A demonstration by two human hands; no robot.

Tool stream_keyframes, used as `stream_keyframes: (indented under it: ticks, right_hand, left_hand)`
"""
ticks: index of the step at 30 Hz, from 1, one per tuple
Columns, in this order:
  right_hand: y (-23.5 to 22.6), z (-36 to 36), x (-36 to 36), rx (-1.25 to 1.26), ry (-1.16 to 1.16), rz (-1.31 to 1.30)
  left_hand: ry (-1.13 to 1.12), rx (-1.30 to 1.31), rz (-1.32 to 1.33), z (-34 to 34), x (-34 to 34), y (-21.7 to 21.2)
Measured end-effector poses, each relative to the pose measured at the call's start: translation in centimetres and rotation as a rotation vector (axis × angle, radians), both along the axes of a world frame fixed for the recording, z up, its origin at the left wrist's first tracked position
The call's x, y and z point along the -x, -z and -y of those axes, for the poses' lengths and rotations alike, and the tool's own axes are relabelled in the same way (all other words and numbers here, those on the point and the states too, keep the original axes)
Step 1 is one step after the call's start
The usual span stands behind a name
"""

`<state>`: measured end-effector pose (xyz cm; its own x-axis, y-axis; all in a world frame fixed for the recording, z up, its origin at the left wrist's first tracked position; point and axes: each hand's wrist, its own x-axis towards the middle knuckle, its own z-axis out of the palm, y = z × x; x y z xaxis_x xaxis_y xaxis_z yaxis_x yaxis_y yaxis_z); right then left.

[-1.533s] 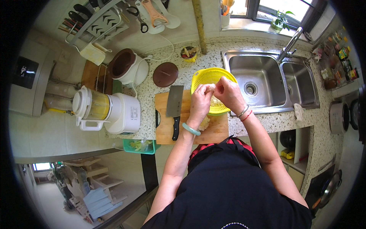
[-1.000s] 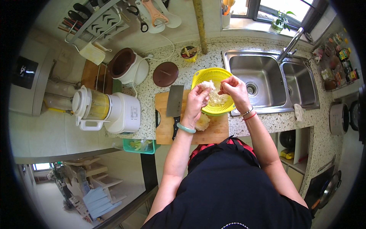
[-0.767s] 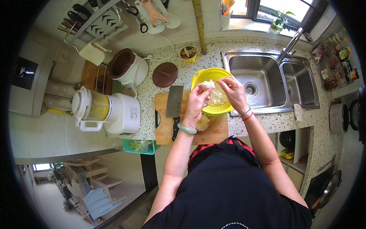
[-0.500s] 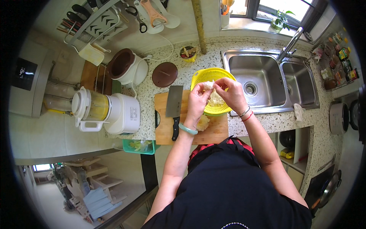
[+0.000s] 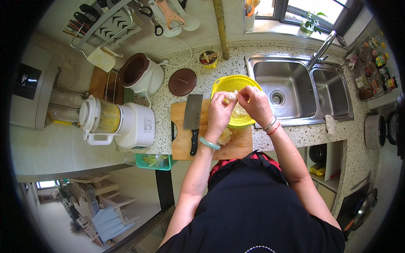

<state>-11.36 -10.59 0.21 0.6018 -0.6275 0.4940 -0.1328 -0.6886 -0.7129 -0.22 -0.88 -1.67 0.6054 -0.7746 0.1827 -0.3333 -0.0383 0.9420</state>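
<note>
My left hand [image 5: 220, 114] pinches a small, pale, frilly piece of snow fungus [image 5: 231, 96] above the yellow colander [image 5: 216, 87]. Close beside it, the bent fingers of my right hand [image 5: 255, 103] are pressed together on the same piece's edge. More whitish torn bits [image 5: 240, 110] lie inside the colander, partly covered by my hands. A larger yellowish clump of snow fungus [image 5: 225, 136] rests on the wooden cutting board [image 5: 240, 148], half behind my left wrist. Left of that wrist, a cleaver [image 5: 193, 113] with a black handle lies flat on the board.
A double steel sink [image 5: 282, 84] is to the right. At the left stand a white blender [image 5: 137, 126] and a white pot with a brown inside [image 5: 152, 78]; its brown lid [image 5: 182, 82] lies nearby. A green bin [image 5: 157, 162] hangs below the counter edge.
Both hands stay over the colander, still at the piece, with small finger movements. My left hand and wrist have shifted slightly, covering more of the clump on the board.
</note>
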Motion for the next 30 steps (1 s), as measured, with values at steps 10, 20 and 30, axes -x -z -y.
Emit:
stream_keyframes:
  ticks: [10, 20, 30]
  right_hand:
    - [-0.1, -0.1, 0.1, -0.405, 0.074, 0.074]
    - [1.0, 1.1, 0.7, -0.771, -0.057, 0.204]
    - [-1.3, 0.0, 1.0, -0.502, -0.075, 0.045]
  left_hand:
    - [0.096, -0.012, -0.606, 0.0, 0.3, -1.0]
    - [0.163, -0.015, -0.877, -0.9, -0.4, -0.8]
    - [0.115, 0.057, -0.726, -0.5, 0.6, -1.8]
